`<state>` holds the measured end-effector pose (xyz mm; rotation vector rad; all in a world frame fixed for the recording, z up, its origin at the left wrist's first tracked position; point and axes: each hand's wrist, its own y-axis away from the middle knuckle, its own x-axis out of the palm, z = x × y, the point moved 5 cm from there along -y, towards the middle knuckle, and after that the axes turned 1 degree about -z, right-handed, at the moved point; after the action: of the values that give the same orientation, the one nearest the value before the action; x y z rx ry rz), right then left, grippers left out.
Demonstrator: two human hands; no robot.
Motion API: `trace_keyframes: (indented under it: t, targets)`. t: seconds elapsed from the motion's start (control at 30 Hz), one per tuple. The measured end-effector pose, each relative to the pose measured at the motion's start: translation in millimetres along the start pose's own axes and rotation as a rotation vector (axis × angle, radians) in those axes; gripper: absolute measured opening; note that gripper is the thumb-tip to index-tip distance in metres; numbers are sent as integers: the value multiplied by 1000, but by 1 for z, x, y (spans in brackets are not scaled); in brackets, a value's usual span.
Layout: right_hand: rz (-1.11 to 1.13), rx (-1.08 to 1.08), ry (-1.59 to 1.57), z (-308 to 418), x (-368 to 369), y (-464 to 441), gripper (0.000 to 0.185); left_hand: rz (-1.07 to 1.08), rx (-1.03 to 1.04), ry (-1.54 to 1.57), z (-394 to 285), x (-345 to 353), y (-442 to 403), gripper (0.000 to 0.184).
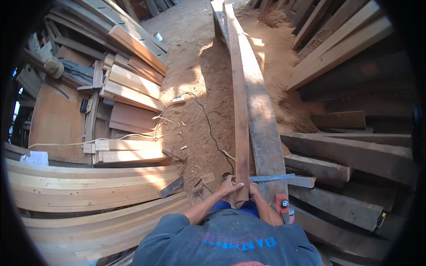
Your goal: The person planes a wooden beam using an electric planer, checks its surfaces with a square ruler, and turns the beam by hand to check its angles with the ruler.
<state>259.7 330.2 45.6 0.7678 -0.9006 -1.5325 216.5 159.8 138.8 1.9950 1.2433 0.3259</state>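
Observation:
A long narrow wooden plank (240, 111) runs away from my body, its near end at my waist. My left hand (230, 186) is closed around its left edge, thumb on top. On the other edge, close to the same end, my right hand (254, 189) grips the plank, its fingers partly hidden. Just beyond the right hand a flat blue bar (273, 177) lies crosswise over a wide thick board (267, 146). A red tool with a round black knob (282, 203) rests on that board beside my right forearm.
Stacked boards (93, 181) fill the left side, and heavy dark beams (346, 150) line the right. A dark cable (208, 122) crosses the dirt floor (191, 53) from a white power strip (178, 100). Sawdust (284, 106) is heaped right of the wide board.

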Motion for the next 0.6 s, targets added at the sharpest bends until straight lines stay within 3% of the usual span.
trace_keyframes:
  t: [0.13, 0.2, 0.27, 0.33, 0.4, 0.47, 0.53, 0.6]
  targets:
    - [57, -8, -59, -19, -5, -20, 73, 27, 257, 179, 30, 21, -38, 111]
    - [132, -29, -78, -30, -12, -36, 69, 43, 211, 240, 5, 17, -15, 118]
    - [220, 26, -200, -9, -4, -5, 69, 73, 310, 358, 10, 23, -20, 129]
    - [316, 33, -286, -7, -2, -5, 68, 45, 271, 219, 51, 39, -50, 135]
    - [370, 65, -287, -6, 1, -5, 63, 148, 212, 182, 74, 51, -61, 141]
    - [397, 87, -283, -2, 4, -3, 60, 262, 198, 249, 80, 54, -53, 134]
    - [405, 110, -246, -2, 13, -5, 60, 440, 113, 318, 29, 22, 15, 127]
    - [400, 122, -210, 1, 19, -7, 59, 530, 156, 337, 43, 28, 11, 119]
